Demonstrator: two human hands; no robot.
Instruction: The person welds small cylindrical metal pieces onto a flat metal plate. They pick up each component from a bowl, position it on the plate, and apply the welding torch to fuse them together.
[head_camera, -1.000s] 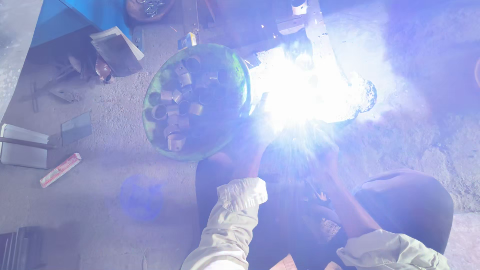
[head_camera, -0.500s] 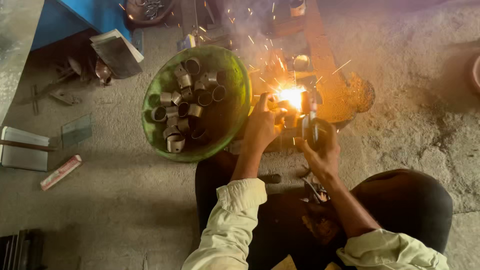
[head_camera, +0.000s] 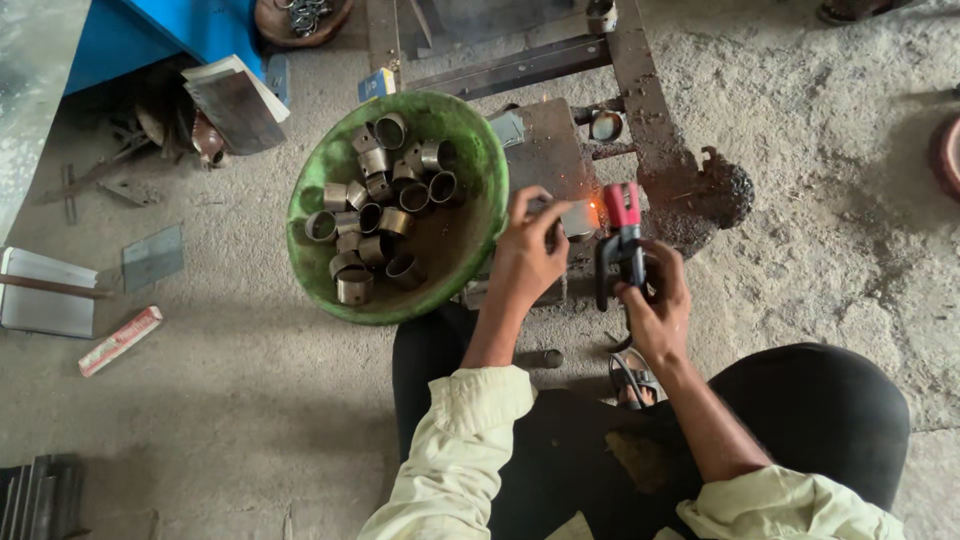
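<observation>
My left hand (head_camera: 527, 252) grips a small grey metal piece (head_camera: 577, 218) lying on a flat steel plate (head_camera: 541, 152). My right hand (head_camera: 655, 305) is closed on a red and black electrode holder (head_camera: 620, 232), whose tip touches the piece's right end, where a small orange spot glows. Just left of my left hand sits a green bowl (head_camera: 476, 160) holding several short metal sleeves (head_camera: 378, 215). My dark trousers and pale sleeves fill the lower part of the view.
A rusty steel frame (head_camera: 640, 75) runs behind the plate, with a dark slag lump (head_camera: 722, 188) at its right. On the ground at left lie metal sheets (head_camera: 150, 257), a red and white box (head_camera: 119, 341), scrap tools and a blue cabinet (head_camera: 170, 28).
The blinding arc from a second ago has faded through sparks to a small glow. Both hands stay at the same spot on the plate.
</observation>
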